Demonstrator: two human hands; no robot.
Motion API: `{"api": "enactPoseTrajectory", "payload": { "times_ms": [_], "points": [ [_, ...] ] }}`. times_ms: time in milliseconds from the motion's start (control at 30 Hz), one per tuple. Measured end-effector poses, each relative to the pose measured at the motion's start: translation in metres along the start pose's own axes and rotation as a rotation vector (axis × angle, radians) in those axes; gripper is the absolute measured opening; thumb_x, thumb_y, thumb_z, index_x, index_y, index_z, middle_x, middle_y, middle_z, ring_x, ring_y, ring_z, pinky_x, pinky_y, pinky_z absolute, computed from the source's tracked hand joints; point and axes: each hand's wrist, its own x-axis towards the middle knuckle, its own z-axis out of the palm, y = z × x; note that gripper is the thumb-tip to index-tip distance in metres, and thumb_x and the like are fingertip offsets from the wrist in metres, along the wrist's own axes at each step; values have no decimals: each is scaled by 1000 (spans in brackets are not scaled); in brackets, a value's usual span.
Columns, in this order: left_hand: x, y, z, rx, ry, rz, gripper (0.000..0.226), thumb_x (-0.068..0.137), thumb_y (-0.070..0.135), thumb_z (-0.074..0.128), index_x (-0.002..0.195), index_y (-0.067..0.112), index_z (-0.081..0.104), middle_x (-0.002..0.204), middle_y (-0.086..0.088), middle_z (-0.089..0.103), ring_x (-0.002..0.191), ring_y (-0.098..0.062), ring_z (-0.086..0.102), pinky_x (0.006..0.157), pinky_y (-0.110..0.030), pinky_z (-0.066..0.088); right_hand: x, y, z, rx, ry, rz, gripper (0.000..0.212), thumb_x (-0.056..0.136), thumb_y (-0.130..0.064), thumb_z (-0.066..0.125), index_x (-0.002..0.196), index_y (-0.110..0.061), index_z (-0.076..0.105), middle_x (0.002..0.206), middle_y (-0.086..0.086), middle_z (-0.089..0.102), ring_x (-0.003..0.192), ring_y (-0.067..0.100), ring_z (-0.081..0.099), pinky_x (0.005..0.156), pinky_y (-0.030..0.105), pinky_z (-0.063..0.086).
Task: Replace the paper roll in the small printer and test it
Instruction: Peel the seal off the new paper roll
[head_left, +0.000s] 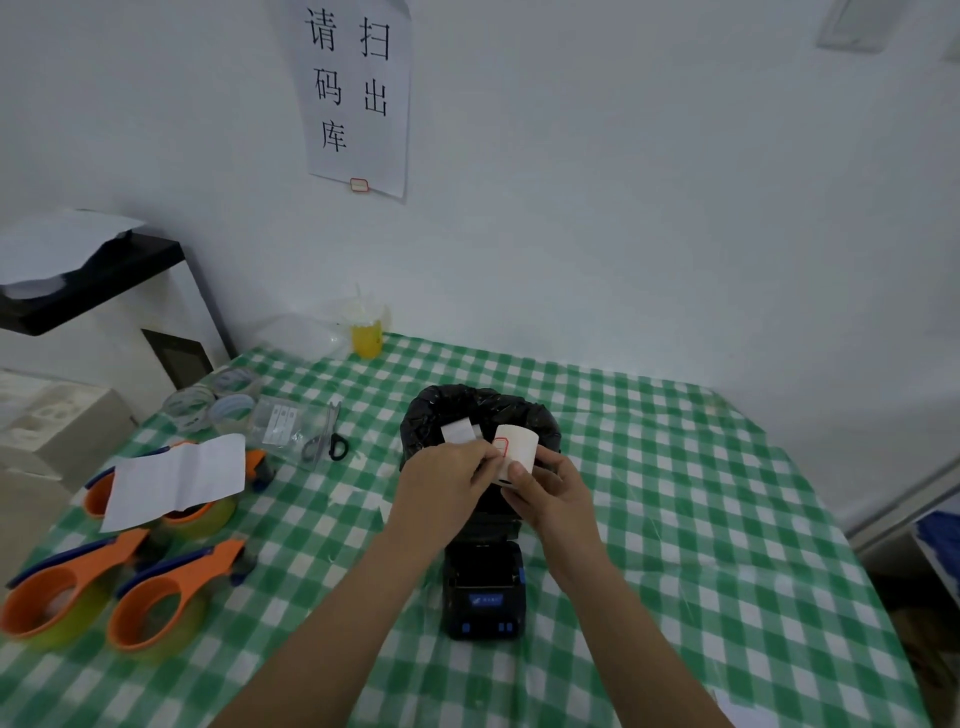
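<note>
Green-check tablecloth (701, 493), seen from above. Far left: three orange tape dispensers (156, 597), one w/ a creased paper sheet (176, 480) lying over it. Next, clear tape rolls (213, 402) and scissors (327, 439). Centre: left hand (441, 483), fingers bunched, pinching at the red-edged sticker (500, 447) that seals the new paper roll (519, 447). Right hand (553, 499) cups the roll from below, thumb pressed on its side. Both are held up over a black-bagged bin (483, 410), w/ the small black printer (485, 592) on the table just below the wrists; its lid looks open, but can't be sure. Likely step: freeing the roll's loose end. To do it well: keep the roll steady in the right hand, peel the sticker slowly so the paper doesn't tear, drop the scrap in the bin.
</note>
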Motion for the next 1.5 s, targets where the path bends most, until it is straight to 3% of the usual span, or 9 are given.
{"api": "enactPoseTrajectory", "payload": {
  "times_ms": [200, 333, 433, 567, 767, 900, 1033, 1233, 1500],
  "points": [
    [1, -4, -1, 101, 55, 51, 25, 82, 37, 52, 69, 21, 65, 45, 0, 63, 39, -15, 57, 37, -23, 34, -2, -1, 1, -77, 4, -47, 40, 83, -12, 68, 120, -11, 53, 114, 13, 66, 101, 20, 67, 76, 24, 57],
    [2, -4, -1, 143, 65, 55, 17, 77, 33, 62, 65, 22, 63, 41, 1, 60, 34, -13, 54, 34, -20, 31, -3, -3, 2, -69, -4, -49, 37, 84, -12, 67, 118, -12, 54, 111, 12, 67, 100, 19, 67, 76, 23, 57],
    [1, -5, -1, 48, 51, 12, 18, 82, 35, 59, 74, 21, 67, 50, 0, 66, 44, -16, 60, 39, -28, 42, -3, -3, 1, -71, -17, -45, 34, 84, -12, 66, 116, -14, 55, 109, 10, 68, 99, 17, 67, 74, 22, 58],
    [-2, -4, -5, -115, -92, -106, 21, 89, 36, 55, 92, 23, 70, 75, -2, 75, 66, -18, 66, 58, -34, 52, -4, -2, -1, -52, -22, -18, 36, 84, -12, 66, 118, -12, 53, 110, 10, 67, 98, 16, 67, 73, 21, 57],
    [-4, 0, -1, -96, -33, -133, 19, 87, 36, 57, 90, 21, 70, 71, -4, 75, 64, -20, 67, 55, -34, 52, -3, 1, 0, -42, -12, -19, 37, 84, -11, 66, 118, -12, 53, 110, 11, 67, 97, 17, 68, 71, 21, 58],
    [-3, -1, -2, -320, -56, -307, 17, 84, 37, 61, 89, 25, 71, 85, 4, 76, 76, -11, 69, 70, -38, 58, -3, -1, -1, 5, -20, 6, 37, 83, -13, 66, 118, -13, 53, 112, 12, 66, 101, 19, 66, 75, 23, 58],
    [-3, 1, -4, -420, -95, -339, 17, 82, 38, 64, 94, 29, 72, 95, 6, 76, 85, -6, 69, 78, -34, 59, -2, 0, -2, 3, -18, 22, 39, 82, -15, 68, 118, -13, 53, 114, 13, 65, 104, 22, 66, 81, 27, 55],
    [-2, 0, -1, -389, -96, -350, 13, 84, 33, 62, 89, 26, 71, 91, 5, 76, 80, -6, 68, 75, -34, 58, -2, 2, -5, 25, -13, 49, 41, 82, -13, 67, 120, -12, 52, 112, 12, 65, 103, 22, 65, 82, 28, 55],
    [0, -2, 2, -572, -88, -474, 10, 85, 19, 61, 86, 16, 70, 85, -1, 71, 80, -11, 66, 74, -25, 53, 0, 3, -8, 89, -16, 85, 36, 84, -9, 65, 118, -13, 53, 107, 10, 66, 98, 21, 66, 78, 25, 58]
  ]
}}
